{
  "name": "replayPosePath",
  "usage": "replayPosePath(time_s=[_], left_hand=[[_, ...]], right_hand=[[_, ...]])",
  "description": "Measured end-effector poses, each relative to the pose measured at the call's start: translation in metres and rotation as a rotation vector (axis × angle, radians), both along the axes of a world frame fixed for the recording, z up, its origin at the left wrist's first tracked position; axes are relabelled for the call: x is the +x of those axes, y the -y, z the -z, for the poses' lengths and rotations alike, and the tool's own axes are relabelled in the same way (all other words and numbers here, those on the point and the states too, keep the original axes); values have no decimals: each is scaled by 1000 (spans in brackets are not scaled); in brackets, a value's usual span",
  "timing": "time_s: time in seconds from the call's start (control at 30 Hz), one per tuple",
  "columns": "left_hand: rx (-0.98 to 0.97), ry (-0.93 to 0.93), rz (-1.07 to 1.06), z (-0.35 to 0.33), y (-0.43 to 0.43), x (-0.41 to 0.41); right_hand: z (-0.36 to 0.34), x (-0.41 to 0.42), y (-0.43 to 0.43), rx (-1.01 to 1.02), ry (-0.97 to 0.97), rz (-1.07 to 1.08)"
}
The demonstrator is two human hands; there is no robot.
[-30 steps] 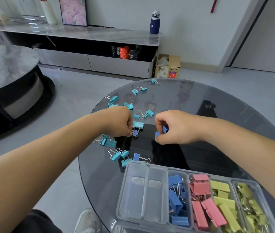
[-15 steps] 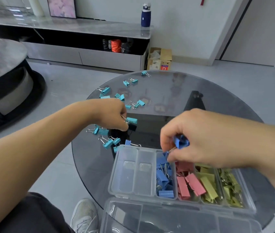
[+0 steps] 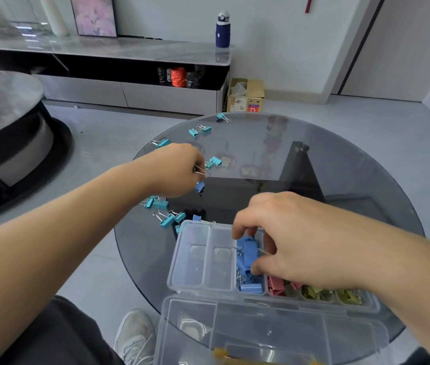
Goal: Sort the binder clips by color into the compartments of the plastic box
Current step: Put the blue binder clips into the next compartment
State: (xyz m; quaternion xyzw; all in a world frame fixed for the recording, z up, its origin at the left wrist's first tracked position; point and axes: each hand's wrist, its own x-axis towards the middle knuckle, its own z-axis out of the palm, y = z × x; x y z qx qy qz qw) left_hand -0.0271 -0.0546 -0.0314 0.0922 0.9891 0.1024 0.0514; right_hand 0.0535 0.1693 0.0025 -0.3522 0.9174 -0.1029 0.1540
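A clear plastic box (image 3: 179, 262) sits at the near edge of the round glass table (image 3: 345, 196). Its two left compartments are empty; the others hold blue clips (image 3: 250, 287), pink clips (image 3: 275, 285) and yellow-green clips (image 3: 316, 293). My right hand (image 3: 293, 241) is down in the blue compartment, fingers and thumb curled round a blue binder clip (image 3: 248, 251). My left hand (image 3: 177, 172) is farther back over the table and pinches the wire handles of a dark blue clip (image 3: 200, 186) that hangs below it. Several teal clips (image 3: 167, 221) lie scattered around the left hand.
The box's open lid (image 3: 261, 335) hangs over the table's near edge above my shoe (image 3: 135, 335). A blue clip (image 3: 196, 218) lies against the box's far rim. On the floor beyond stand a low round table (image 3: 3, 101), a long cabinet (image 3: 129, 93) and a cardboard box (image 3: 246, 97).
My right hand carried its blue clip from the table's middle down into the blue compartment. My left hand lifted a dark blue clip by its handles and moved slightly back.
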Motion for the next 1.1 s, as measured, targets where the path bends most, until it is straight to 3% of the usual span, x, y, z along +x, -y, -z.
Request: replayPosePath(time_s=[0.17, 0.37, 0.53, 0.63, 0.83, 1.1], left_hand=[[127, -14, -46, -8, -6, 2], [425, 27, -56, -25, -12, 30], [362, 6, -11, -24, -27, 54], [360, 6, 30, -18, -34, 64], [258, 79, 129, -4, -43, 75], [341, -8, 79, 5, -49, 74]], right_hand=[[0, 4, 5, -76, -27, 57], [7, 0, 8, -185, -108, 191], [3, -2, 0, -278, 17, 200], [-6, -1, -12, -162, 121, 93], [3, 11, -9, -37, -36, -17], [2, 28, 0, -24, -317, -108]])
